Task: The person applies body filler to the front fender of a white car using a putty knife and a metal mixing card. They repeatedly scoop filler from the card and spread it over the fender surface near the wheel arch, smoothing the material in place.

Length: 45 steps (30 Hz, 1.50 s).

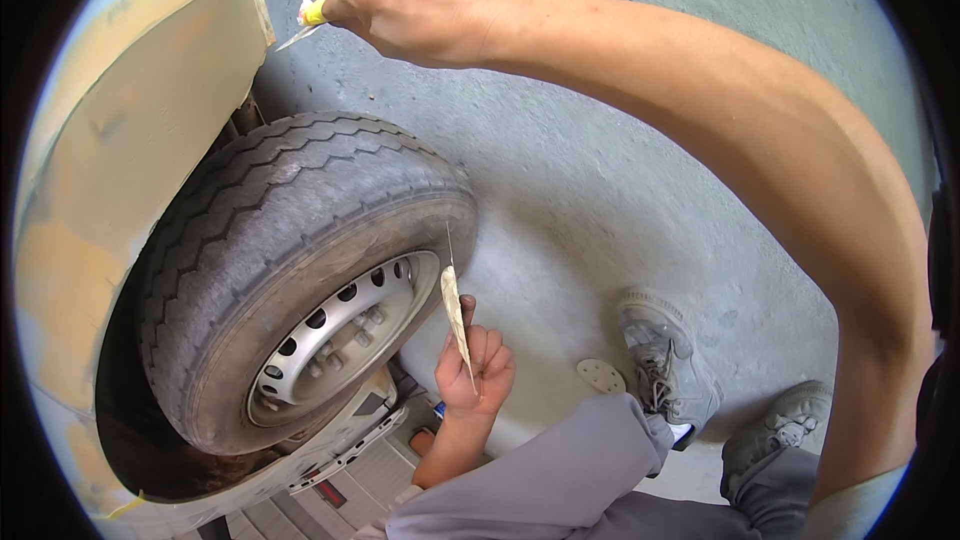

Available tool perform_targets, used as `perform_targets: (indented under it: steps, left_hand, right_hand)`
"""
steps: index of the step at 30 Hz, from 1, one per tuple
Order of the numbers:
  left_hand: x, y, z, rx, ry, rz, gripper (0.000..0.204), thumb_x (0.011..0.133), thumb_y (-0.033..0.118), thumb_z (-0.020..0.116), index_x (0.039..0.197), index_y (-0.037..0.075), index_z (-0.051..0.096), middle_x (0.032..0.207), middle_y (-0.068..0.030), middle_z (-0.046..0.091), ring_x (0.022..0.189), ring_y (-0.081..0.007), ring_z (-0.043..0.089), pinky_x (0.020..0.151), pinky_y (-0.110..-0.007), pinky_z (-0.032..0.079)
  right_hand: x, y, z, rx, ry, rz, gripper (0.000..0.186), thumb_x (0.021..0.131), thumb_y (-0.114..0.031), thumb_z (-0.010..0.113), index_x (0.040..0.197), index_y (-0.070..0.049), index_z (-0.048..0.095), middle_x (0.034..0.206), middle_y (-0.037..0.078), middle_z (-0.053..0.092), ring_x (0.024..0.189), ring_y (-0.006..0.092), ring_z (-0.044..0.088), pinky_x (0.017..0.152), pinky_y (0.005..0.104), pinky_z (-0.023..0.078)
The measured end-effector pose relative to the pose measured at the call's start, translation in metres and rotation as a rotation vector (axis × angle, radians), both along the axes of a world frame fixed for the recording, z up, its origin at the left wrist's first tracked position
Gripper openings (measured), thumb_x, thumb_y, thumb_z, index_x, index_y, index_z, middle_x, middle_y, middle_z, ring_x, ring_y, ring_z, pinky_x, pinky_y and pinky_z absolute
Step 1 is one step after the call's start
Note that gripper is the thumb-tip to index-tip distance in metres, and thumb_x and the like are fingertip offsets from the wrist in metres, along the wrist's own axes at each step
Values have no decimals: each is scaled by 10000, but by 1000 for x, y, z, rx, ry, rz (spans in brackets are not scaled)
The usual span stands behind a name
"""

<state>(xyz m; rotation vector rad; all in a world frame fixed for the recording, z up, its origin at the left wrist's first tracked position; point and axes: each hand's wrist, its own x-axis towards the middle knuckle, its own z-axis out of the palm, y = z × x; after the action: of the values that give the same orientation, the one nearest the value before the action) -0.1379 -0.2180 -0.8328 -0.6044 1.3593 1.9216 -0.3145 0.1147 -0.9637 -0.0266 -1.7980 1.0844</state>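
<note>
My right hand (415, 0) reaches across to the upper left, closed round the yellow handle of a putty knife (314, 12). The knife's thin blade points down and left, just short of the edge of a vehicle's body panel (130, 160), which is patched with cream and tan filler. Lower in the middle, my left hand (478, 370) grips a thin plate (454, 305), seen nearly edge-on and smeared with cream filler. That plate stands in front of the right side of a large tyre (320, 190) with a silver steel wheel (350, 325).
A round sanding disc (601, 376) with holes lies on the grey concrete floor (560, 190), beside my grey shoe (668, 365). The other shoe (780, 430) is further right. At the bottom, behind my left forearm, is a grey ribbed surface (355, 470) with a red mark.
</note>
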Motion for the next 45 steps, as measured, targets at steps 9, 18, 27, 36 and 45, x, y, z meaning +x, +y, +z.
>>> perform_targets:
  steps: [9,18,27,36,45]
  left_hand:
    - [1,5,1,-13,-15,66,401,1051,170,494,1438,67,493,583,23,364,526,-81,310,478,-220,278]
    - [-1,4,0,-8,2,13,444,1058,195,519,1476,55,461,592,28,369,541,-81,316,496,-230,271]
    - [-1,6,1,21,-13,-18,433,1078,213,523,1476,65,443,608,34,380,561,-76,325,512,-240,255]
    - [-6,57,-3,-151,97,26,285,1056,201,533,1313,83,569,751,40,494,593,-72,469,523,-216,383]
    - [-17,74,4,140,-94,128,331,1046,141,504,1366,66,541,608,49,344,549,-51,318,480,-202,287]
  right_hand:
    - [-4,1,11,-12,-22,-16,140,848,-124,583,824,-95,718,855,98,677,908,312,672,822,433,563]
    - [11,-3,12,-25,82,6,94,828,-156,600,779,-99,657,840,75,653,897,306,665,759,444,572]
    - [46,-6,18,110,6,-24,165,898,-167,710,1040,-130,786,989,11,713,923,216,694,725,370,597]
    - [169,-39,39,244,228,389,313,713,-275,666,913,-44,732,989,58,625,915,240,614,943,458,593]
    - [194,-16,1,274,175,512,316,776,-168,697,1025,16,759,1072,126,659,1026,299,660,1034,569,558]
